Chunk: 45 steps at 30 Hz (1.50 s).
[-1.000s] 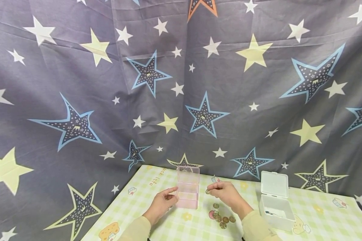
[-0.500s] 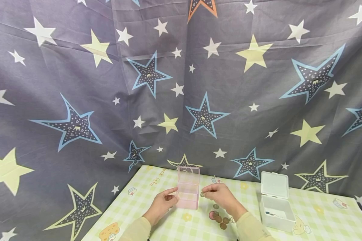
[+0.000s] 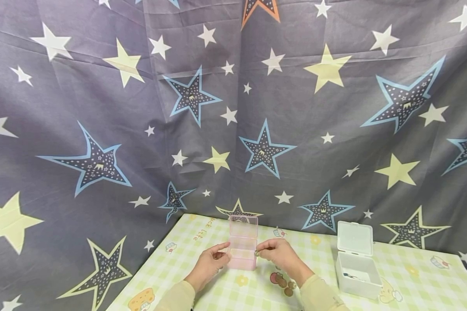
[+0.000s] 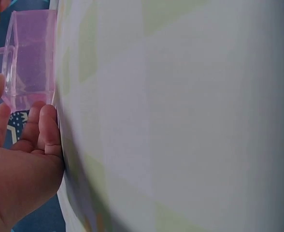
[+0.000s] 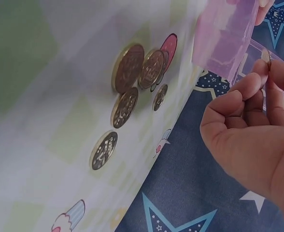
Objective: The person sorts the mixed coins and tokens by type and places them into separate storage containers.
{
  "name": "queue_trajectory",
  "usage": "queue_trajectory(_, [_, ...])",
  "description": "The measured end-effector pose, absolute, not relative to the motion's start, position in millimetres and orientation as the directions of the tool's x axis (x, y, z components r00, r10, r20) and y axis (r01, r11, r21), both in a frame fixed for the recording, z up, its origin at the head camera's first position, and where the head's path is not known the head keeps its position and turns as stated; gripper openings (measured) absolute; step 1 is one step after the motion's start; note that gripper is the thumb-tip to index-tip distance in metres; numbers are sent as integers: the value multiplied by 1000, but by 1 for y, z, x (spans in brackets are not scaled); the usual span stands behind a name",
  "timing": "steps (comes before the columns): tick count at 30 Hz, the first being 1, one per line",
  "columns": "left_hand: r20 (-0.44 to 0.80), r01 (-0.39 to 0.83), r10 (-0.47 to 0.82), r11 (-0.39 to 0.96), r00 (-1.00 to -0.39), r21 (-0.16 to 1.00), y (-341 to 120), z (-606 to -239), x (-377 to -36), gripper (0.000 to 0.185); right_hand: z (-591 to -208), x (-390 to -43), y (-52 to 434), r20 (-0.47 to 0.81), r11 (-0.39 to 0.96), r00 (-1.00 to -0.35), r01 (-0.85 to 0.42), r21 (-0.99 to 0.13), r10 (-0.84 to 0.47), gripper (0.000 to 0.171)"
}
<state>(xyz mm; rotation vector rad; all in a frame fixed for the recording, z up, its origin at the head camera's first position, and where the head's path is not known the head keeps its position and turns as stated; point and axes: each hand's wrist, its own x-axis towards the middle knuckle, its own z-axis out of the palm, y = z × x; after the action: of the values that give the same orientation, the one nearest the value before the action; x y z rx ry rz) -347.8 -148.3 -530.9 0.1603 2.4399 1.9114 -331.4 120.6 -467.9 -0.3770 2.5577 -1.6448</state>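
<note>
A clear pink plastic box [image 3: 243, 264] stands on the checked tablecloth with its lid [image 3: 243, 226] raised at the back. My left hand [image 3: 208, 263] holds the box at its left end; in the left wrist view, fingertips [image 4: 48, 113] lie against that end near the cloth. At the opposite end, my right hand [image 3: 282, 254] pinches a coin [image 5: 266, 56] between thumb and forefinger, right by the rim. Several gold-coloured coins [image 5: 127, 67] lie on the cloth below the right hand, two of them overlapping. The right forearm partly covers them in the head view.
A white box [image 3: 359, 280] with its lid [image 3: 355, 237] raised stands to the right of the right forearm, a small dark blue item [image 3: 349, 276] inside. Behind the table [image 3: 412, 285] hangs a dark curtain [image 3: 295, 172] printed with stars.
My right hand has moved left with the coin, from beside the pink box to its right rim. The left hand and both boxes have stayed in place.
</note>
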Motion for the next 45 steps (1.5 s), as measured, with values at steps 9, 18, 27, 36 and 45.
queue_trajectory(9, [31,56,110,225,-993,973,-148,-529,-346,57,-472,-333,117,69,390,-960,-175,-904,-272,19])
queue_trajectory(18, [33,56,102,231,-994,971,-146,-528,-344,56,-474,-333,115,60,391,-965,-159,-906,-253,18])
queue_trajectory(27, [42,67,106,244,-993,968,-147,-528,-343,55,-477,-334,113,51,394,-969,-146,-908,-242,20])
queue_trajectory(36, [35,62,116,235,-993,970,-146,-527,-344,55,-477,-335,113,42,420,-969,-145,-896,-245,18])
queue_trajectory(45, [44,70,112,238,-993,969,-148,-529,-345,55,-479,-336,111,45,432,-970,-147,-890,-237,18])
